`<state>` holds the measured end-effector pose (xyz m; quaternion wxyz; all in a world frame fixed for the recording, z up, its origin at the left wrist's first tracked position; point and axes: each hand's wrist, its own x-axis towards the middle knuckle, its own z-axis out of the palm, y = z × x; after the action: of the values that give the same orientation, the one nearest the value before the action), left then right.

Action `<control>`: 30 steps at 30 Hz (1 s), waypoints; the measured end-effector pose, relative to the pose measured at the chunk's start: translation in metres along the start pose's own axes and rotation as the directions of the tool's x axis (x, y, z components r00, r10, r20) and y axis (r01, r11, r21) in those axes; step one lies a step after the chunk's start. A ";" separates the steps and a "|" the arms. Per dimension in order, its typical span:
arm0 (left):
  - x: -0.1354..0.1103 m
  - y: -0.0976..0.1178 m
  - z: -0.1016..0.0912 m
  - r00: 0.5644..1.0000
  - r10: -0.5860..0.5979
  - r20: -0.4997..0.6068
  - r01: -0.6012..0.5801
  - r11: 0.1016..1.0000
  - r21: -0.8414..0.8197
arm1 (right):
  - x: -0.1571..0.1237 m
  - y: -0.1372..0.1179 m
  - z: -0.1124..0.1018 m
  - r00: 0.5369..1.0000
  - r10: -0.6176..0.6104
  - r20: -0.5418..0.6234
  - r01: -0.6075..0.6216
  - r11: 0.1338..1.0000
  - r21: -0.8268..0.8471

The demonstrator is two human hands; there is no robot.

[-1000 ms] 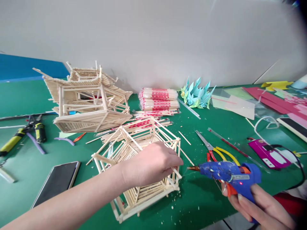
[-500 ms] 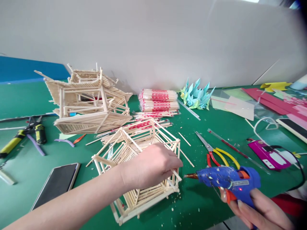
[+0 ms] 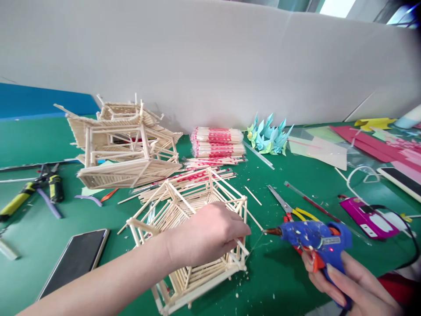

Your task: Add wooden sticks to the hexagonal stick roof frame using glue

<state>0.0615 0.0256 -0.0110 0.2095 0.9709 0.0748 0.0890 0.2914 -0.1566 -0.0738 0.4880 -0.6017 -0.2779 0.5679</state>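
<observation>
My left hand is closed on a short wooden stick, whose end pokes out below my fingers at the right side of a stick frame. The frame is a many-sided open structure of pale chopsticks, and my forearm hides part of it. A blue hot glue gun is in my right hand, its fingers around the handle and by the orange trigger. Its nozzle points left, a short way from the stick's end. A thin glue thread trails between the nozzle and the frame.
Behind the frame stand a pagoda-like stick model, wrapped chopstick bundles and a blue paper-flower piece. Scissors lie behind the glue gun, a magenta box to the right. Leftward are a phone and yellow-black pliers.
The glue gun has moved slightly up and right, away from the stick's end, and a glue thread now shows. My left hand keeps its hold; the whole view has tilted up slightly.
</observation>
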 end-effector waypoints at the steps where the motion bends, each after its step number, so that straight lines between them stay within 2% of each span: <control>1: 0.000 0.000 0.000 1.000 -0.001 0.002 0.001 1.000 0.002 | 0.002 0.000 0.001 1.000 -0.013 0.006 0.013 0.999 0.035; 4: 0.000 0.000 0.000 1.000 -0.001 0.006 0.001 1.000 0.006 | 0.008 -0.001 0.002 0.999 -0.041 -0.003 0.041 0.993 0.107; 7: 0.000 0.000 -0.001 1.000 -0.006 0.028 0.006 1.000 0.017 | 0.012 -0.003 0.005 0.998 -0.036 -0.045 0.040 0.993 0.111; 13: 0.001 0.001 -0.003 0.998 -0.023 0.064 0.020 0.999 0.041 | 0.020 -0.013 0.021 0.989 -0.059 -0.139 0.054 0.998 -0.040; 18: 0.000 0.001 -0.003 0.997 -0.024 0.076 0.021 0.999 0.042 | 0.030 -0.012 0.029 0.989 -0.100 -0.107 0.087 0.989 -0.121; 30: 0.000 0.003 -0.003 0.993 -0.047 0.110 0.037 0.995 0.091 | 0.032 -0.005 0.024 0.994 -0.091 -0.055 0.082 0.985 -0.150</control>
<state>0.0612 0.0242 -0.0072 0.1721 0.9808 0.0874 0.0266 0.2757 -0.1195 -0.0798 0.4749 -0.6405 -0.3299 0.5054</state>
